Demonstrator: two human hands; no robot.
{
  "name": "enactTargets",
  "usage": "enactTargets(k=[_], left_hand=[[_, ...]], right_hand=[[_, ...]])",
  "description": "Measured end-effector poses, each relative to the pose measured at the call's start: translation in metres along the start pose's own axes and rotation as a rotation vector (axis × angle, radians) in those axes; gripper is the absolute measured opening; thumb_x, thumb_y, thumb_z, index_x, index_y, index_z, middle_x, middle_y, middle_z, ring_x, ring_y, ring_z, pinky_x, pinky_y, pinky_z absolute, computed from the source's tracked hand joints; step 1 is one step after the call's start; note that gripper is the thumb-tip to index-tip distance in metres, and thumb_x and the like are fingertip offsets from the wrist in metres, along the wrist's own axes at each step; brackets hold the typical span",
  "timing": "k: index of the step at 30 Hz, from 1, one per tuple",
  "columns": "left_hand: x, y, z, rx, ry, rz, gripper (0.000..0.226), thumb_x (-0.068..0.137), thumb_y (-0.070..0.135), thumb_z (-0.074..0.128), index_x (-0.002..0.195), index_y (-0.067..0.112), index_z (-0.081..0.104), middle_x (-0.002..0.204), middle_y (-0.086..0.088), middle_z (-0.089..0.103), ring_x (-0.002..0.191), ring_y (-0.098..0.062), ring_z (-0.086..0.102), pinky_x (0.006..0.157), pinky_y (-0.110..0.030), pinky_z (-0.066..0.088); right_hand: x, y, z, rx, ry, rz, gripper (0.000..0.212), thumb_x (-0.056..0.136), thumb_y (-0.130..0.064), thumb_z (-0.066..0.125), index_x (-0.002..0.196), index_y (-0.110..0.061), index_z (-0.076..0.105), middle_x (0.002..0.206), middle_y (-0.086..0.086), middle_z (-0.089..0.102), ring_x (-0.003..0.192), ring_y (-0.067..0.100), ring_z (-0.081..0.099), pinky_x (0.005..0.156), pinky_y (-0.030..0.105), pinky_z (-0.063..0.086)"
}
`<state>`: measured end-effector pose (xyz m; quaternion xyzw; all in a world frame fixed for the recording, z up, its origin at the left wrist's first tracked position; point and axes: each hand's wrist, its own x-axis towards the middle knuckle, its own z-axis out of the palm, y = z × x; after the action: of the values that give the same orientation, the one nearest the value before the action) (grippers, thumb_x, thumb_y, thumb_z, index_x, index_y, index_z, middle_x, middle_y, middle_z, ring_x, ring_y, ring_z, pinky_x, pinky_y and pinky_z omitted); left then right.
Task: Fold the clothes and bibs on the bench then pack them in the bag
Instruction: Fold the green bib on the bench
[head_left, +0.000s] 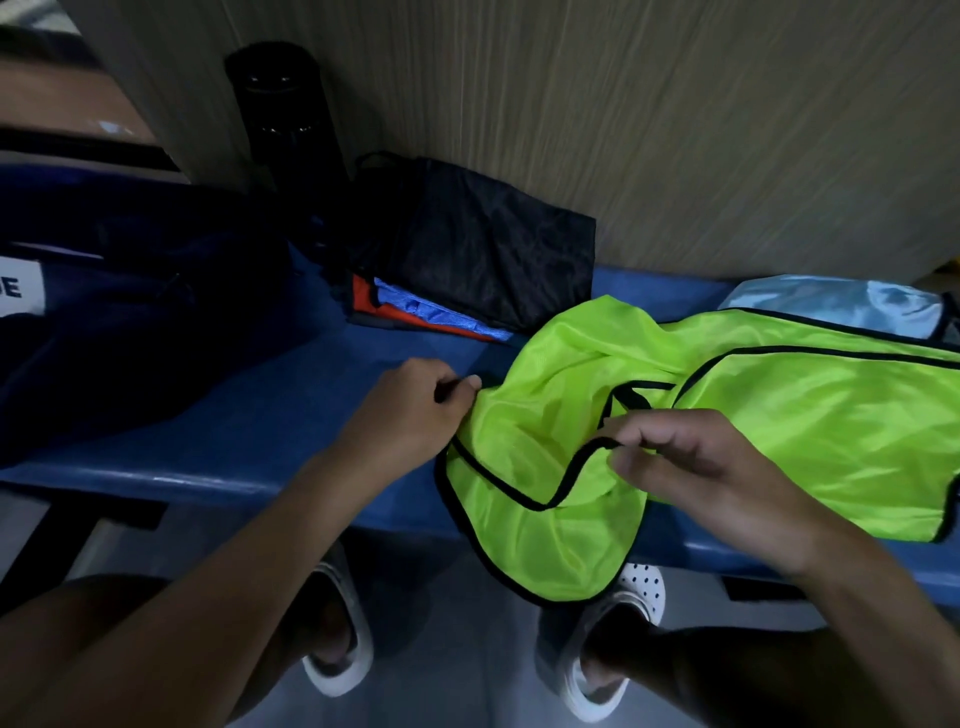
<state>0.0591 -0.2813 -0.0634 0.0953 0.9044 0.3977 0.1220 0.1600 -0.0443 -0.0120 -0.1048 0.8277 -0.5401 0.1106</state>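
A neon green bib (779, 415) with black trim lies spread over the right part of the blue bench (234, 415), its near end drooping over the front edge. My left hand (415, 405) pinches the bib's left edge. My right hand (691, 457) pinches the black trim near the middle. A stack of folded clothes (467, 260), black on top with blue and orange layers below, sits at the back of the bench. The dark blue bag (130, 312) lies at the left.
A black cylindrical bottle (285, 119) stands against the wooden wall behind the stack. A light blue cloth (831, 304) lies behind the green bib at the right. My two feet in white shoes stand on the floor under the bench's front edge.
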Motion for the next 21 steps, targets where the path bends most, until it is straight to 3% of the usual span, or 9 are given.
enactTargets(k=[3, 7, 11, 14, 19, 21], left_hand=[[-0.001, -0.002, 0.000, 0.036, -0.107, -0.063, 0.036, 0.091, 0.043, 0.065, 0.079, 0.009, 0.067, 0.069, -0.008, 0.068, 0.067, -0.022, 0.066, 0.067, -0.045, 0.054], [-0.005, 0.002, 0.002, 0.089, -0.121, -0.056, 0.009, 0.086, 0.023, 0.074, 0.092, 0.017, 0.072, 0.080, 0.004, 0.070, 0.072, -0.005, 0.064, 0.063, -0.024, 0.051], [-0.006, 0.008, 0.001, -0.060, 0.058, 0.010, 0.012, 0.084, 0.012, 0.074, 0.086, 0.024, 0.074, 0.078, 0.011, 0.069, 0.071, 0.002, 0.063, 0.063, -0.019, 0.050], [-0.009, 0.018, -0.007, -0.199, 0.250, 0.115, 0.024, 0.087, 0.009, 0.071, 0.083, 0.033, 0.070, 0.079, 0.011, 0.068, 0.072, 0.001, 0.063, 0.064, -0.016, 0.048], [-0.016, 0.024, -0.018, -0.272, 0.536, 0.264, 0.023, 0.095, -0.001, 0.059, 0.094, 0.018, 0.073, 0.094, 0.005, 0.060, 0.068, 0.008, 0.054, 0.064, -0.006, 0.039], [-0.016, 0.022, -0.020, -0.285, 0.544, 0.275, 0.028, 0.097, -0.002, 0.056, 0.099, 0.020, 0.073, 0.099, 0.007, 0.058, 0.069, 0.007, 0.053, 0.064, -0.006, 0.039]], right_hand=[[0.000, -0.001, 0.002, -0.007, 0.020, -0.013, 0.024, 0.086, -0.039, 0.067, 0.085, -0.015, 0.071, 0.092, 0.009, 0.071, 0.092, 0.026, 0.065, 0.086, 0.041, 0.049], [0.000, 0.001, 0.001, -0.026, 0.024, -0.005, 0.012, 0.083, -0.022, 0.073, 0.089, -0.012, 0.072, 0.091, 0.008, 0.071, 0.090, 0.023, 0.066, 0.085, 0.041, 0.050], [0.001, 0.005, 0.001, -0.012, 0.045, -0.034, 0.030, 0.081, -0.037, 0.072, 0.090, -0.009, 0.070, 0.088, 0.008, 0.069, 0.087, 0.024, 0.064, 0.083, 0.039, 0.050], [0.002, 0.002, -0.001, 0.040, 0.048, -0.054, 0.028, 0.080, -0.040, 0.072, 0.083, -0.012, 0.069, 0.084, 0.008, 0.067, 0.081, 0.020, 0.062, 0.078, 0.031, 0.049], [0.007, -0.003, -0.005, 0.124, 0.121, -0.107, 0.045, 0.082, -0.058, 0.067, 0.080, -0.013, 0.066, 0.071, 0.013, 0.055, 0.067, 0.013, 0.047, 0.062, 0.022, 0.040], [0.010, -0.006, -0.004, 0.034, 0.125, -0.124, 0.045, 0.083, -0.062, 0.063, 0.079, -0.017, 0.065, 0.066, -0.001, 0.052, 0.064, 0.006, 0.043, 0.059, 0.019, 0.037]])
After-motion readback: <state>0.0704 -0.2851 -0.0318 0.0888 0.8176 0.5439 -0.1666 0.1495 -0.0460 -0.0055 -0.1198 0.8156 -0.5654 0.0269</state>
